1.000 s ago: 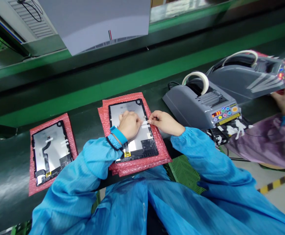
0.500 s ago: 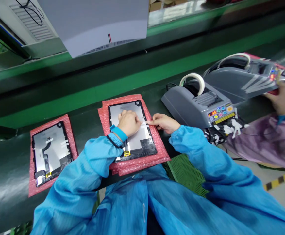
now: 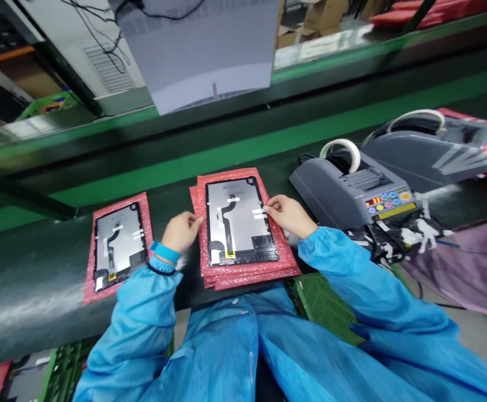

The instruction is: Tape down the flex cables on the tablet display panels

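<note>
A tablet panel point(image 3: 240, 219), back side up with a black flex cable and white tape strips, lies on a stack of pink bubble-wrap sheets point(image 3: 247, 273) in front of me. My left hand point(image 3: 181, 231) rests at the stack's left edge, fingers curled loosely, pinching the top sheet's rim. My right hand point(image 3: 289, 214) is at the panel's right edge, fingertips pressed on a white tape strip point(image 3: 259, 212). A second panel point(image 3: 118, 244) on its own pink sheet lies to the left on the dark belt point(image 3: 25, 290).
Two grey tape dispensers point(image 3: 352, 190) point(image 3: 431, 148) with white tape rolls stand to the right. A purple sleeve point(image 3: 469, 262) of another person lies at the far right. A white sheet point(image 3: 201, 50) hangs above. A green crate point(image 3: 323, 304) sits under the table edge.
My left hand has come off the panel's middle and moved to the stack's left edge, uncovering the flex cable. The other person's hand has left the far dispenser. The view shifted left.
</note>
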Demonstrator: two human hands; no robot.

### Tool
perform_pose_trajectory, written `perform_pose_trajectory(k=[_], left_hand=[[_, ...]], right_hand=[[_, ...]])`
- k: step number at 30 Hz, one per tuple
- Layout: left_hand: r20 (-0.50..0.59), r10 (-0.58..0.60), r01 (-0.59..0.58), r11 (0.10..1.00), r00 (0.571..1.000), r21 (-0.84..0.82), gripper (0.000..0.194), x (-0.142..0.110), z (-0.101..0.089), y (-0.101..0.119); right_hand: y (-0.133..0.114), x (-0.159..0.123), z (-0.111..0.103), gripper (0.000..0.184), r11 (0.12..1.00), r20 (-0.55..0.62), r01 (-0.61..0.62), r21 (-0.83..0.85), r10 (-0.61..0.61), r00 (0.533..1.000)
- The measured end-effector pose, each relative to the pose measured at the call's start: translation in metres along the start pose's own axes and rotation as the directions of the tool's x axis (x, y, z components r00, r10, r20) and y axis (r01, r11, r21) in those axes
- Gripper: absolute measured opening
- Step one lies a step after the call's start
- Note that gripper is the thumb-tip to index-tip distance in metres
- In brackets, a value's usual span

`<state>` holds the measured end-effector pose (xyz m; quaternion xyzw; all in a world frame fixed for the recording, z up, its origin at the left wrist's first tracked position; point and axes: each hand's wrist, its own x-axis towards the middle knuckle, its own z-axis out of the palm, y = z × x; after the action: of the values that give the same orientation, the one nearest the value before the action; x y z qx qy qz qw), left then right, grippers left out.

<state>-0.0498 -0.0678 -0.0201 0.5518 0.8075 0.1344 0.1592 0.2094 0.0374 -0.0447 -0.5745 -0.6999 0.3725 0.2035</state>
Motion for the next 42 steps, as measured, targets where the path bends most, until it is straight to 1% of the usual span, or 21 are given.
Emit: perform_pose_trajectory(k=[2,4,6,8,14,17,19,21,23,25,26,27,29,30,31,33,35,37,39,41,42], left_hand=[[0.013,-0.005,0.006,0.997,1.0,-0.078,0.019,-0.008,0.014,-0.004],[-0.039,-0.018,0.013,0.991,0.999,-0.13,0.017,-0.011,0.025,-0.003],[-0.087,-0.048,0.035,0.988,0.995,-0.149,0.016,-0.013,0.03,0.001],[-0.094,-0.07,0.059,0.991,0.993,-0.116,0.019,-0.016,0.03,0.005],[-0.032,-0.135,0.138,0.983,0.99,0.121,0.028,-0.029,0.026,0.023],[-0.012,-0.151,0.151,0.978,0.989,0.142,0.032,-0.033,0.027,0.028],[-0.008,-0.154,0.154,0.98,0.988,0.126,0.033,-0.033,0.027,0.029],[-0.005,-0.152,0.152,0.984,0.988,0.098,0.033,-0.032,0.028,0.027],[-0.005,-0.139,0.139,0.988,0.99,0.06,0.032,-0.033,0.029,0.025],[-0.011,-0.135,0.136,0.991,0.991,0.019,0.03,-0.035,0.03,0.024],[-0.019,-0.139,0.139,0.99,0.99,-0.003,0.029,-0.037,0.03,0.022],[-0.028,-0.143,0.142,0.989,0.989,-0.026,0.027,-0.04,0.03,0.019],[-0.062,-0.146,0.141,0.987,0.987,-0.072,0.025,-0.045,0.026,0.008],[-0.087,-0.148,0.14,0.986,0.985,-0.091,0.024,-0.048,0.021,-0.002],[-0.12,-0.158,0.146,0.983,0.98,-0.108,0.023,-0.051,0.015,-0.015],[-0.2,-0.223,0.199,0.971,0.954,-0.134,0.022,-0.058,-0.002,-0.05],[-0.275,-0.336,0.307,0.941,0.901,-0.143,0.021,-0.067,-0.023,-0.091],[-0.321,-0.44,0.425,0.897,0.839,-0.119,0.02,-0.073,-0.043,-0.134],[-0.33,-0.514,0.517,0.852,0.792,-0.086,0.02,-0.074,-0.056,-0.172],[-0.305,-0.568,0.581,0.812,0.764,-0.057,0.021,-0.071,-0.06,-0.201],[-0.286,-0.589,0.603,0.796,0.756,-0.047,0.02,-0.069,-0.06,-0.212]], right_hand=[[-0.001,0.001,0.003,0.005,0.999,-0.014,-0.015,-0.042,0.014,1.0],[-0.002,0.002,0.005,0.007,0.998,-0.022,-0.014,-0.058,0.012,1.0],[-0.002,0.002,0.006,0.009,0.996,-0.032,-0.011,-0.089,0.008,0.999],[-0.002,0.002,0.006,0.009,0.991,-0.04,-0.017,-0.134,0.011,0.999],[-0.009,0.004,0.01,0.014,0.964,-0.058,-0.038,-0.263,0.024,0.998],[-0.013,0.006,0.012,0.015,0.941,-0.056,-0.009,-0.339,-0.01,0.998],[-0.016,0.006,0.012,0.016,0.92,-0.043,-0.012,-0.392,-0.005,0.999],[-0.021,0.003,0.01,0.015,0.917,-0.059,-0.015,-0.398,-0.01,0.998],[-0.029,-0.003,0.007,0.014,0.948,-0.133,-0.003,-0.317,-0.042,0.99],[-0.039,-0.01,0.004,0.012,0.994,-0.199,-0.001,-0.11,-0.021,0.98],[-0.046,-0.014,0.003,0.012,0.999,-0.183,-0.012,0.041,0.019,0.983],[-0.053,-0.017,0.004,0.01,0.979,-0.126,-0.029,0.203,0.056,0.99],[-0.071,-0.019,0.01,0.006,0.88,0.05,-0.084,0.467,0.069,0.996],[-0.081,-0.017,0.016,0.008,0.832,0.132,-0.111,0.543,0.046,0.99],[-0.094,-0.013,0.025,0.012,0.804,0.202,-0.129,0.58,0.012,0.979],[-0.123,-0.003,0.054,0.012,0.803,0.317,-0.142,0.579,-0.061,0.947],[-0.155,0.006,0.094,0.007,0.833,0.419,-0.131,0.537,-0.129,0.899],[-0.185,0.012,0.14,0.007,0.866,0.484,-0.116,0.487,-0.158,0.861],[-0.206,0.016,0.185,0.01,0.9,0.507,-0.095,0.425,-0.15,0.849],[-0.215,0.017,0.222,0.011,0.92,0.522,-0.078,0.384,-0.146,0.841],[-0.215,0.018,0.237,0.011,0.925,0.525,-0.063,0.374,-0.155,0.837]])
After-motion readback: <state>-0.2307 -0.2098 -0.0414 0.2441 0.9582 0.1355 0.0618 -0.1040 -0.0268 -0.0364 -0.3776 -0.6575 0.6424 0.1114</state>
